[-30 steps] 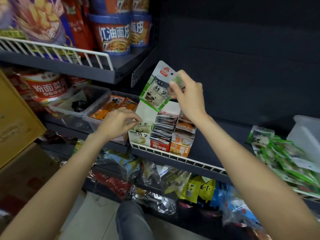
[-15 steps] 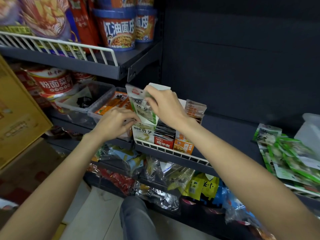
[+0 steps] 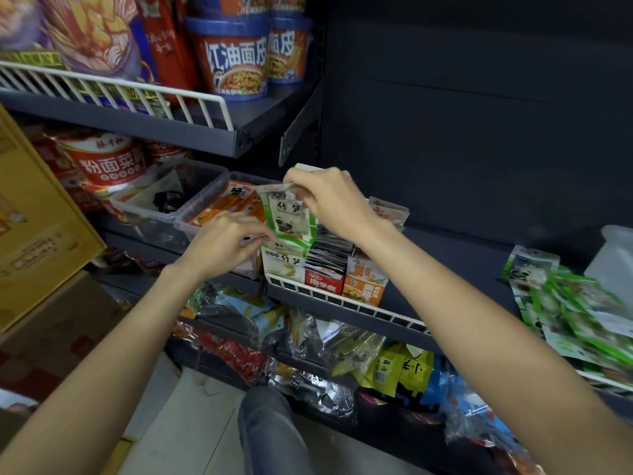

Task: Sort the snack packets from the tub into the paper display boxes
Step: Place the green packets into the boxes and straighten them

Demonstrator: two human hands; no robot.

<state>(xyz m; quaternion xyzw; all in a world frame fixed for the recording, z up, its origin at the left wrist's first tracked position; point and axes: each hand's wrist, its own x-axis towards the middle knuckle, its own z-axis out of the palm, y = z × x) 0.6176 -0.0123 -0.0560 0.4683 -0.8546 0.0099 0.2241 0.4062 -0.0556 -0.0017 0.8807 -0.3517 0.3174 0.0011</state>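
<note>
Head view: green packet (image 3: 289, 214) now lowered onto the leftmost display box (image 3: 283, 265), centre frame.
Right hand (image 3: 329, 197) pinches its top edge — left hand (image 3: 222, 241) curls at the box's side, grip unclear; this packet looks nearly filed.

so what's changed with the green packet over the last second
The right hand, pinching the green packet by its top, has brought it down from above the shelf to the green display box, where its lower edge now sits. The left hand stayed at the box's left side; the red box and orange box are unmoved.
</note>
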